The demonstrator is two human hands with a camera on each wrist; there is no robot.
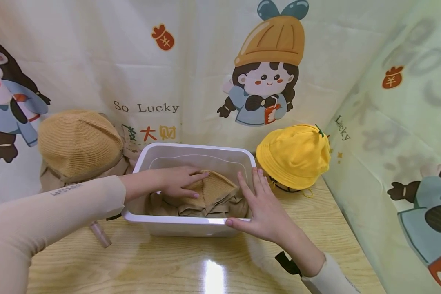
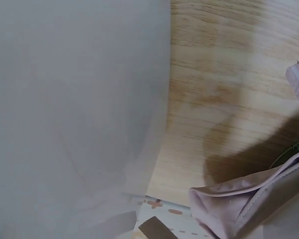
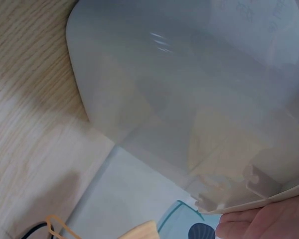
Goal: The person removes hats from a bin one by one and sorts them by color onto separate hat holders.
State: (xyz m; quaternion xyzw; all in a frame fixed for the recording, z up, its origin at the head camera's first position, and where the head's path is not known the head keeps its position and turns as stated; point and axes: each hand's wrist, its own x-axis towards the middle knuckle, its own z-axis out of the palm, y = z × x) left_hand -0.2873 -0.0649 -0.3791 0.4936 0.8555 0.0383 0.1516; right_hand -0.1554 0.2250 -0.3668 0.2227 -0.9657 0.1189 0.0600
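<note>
A white plastic bin (image 1: 191,219) stands on the table with a tan knitted-crown hat (image 1: 220,188) and its folded brown brim inside. My left hand (image 1: 180,181) reaches over the bin's left rim and rests on that hat with its fingers extended. Spread wide, the fingers of my right hand (image 1: 262,208) lie over the right rim, its thumb along the front edge. From the right wrist the bin's outer wall (image 3: 154,99) fills most of the view, and a bit of the right hand (image 3: 276,221) touches the rim. The left wrist view shows no hand.
Another tan knitted hat (image 1: 79,143) with a brown brim sits left of the bin. To the right is a yellow bucket hat (image 1: 294,155) with a green stem. A small pinkish cylinder (image 1: 100,234) lies near the bin's front left. Printed curtains (image 1: 202,73) border the wooden table (image 1: 161,265).
</note>
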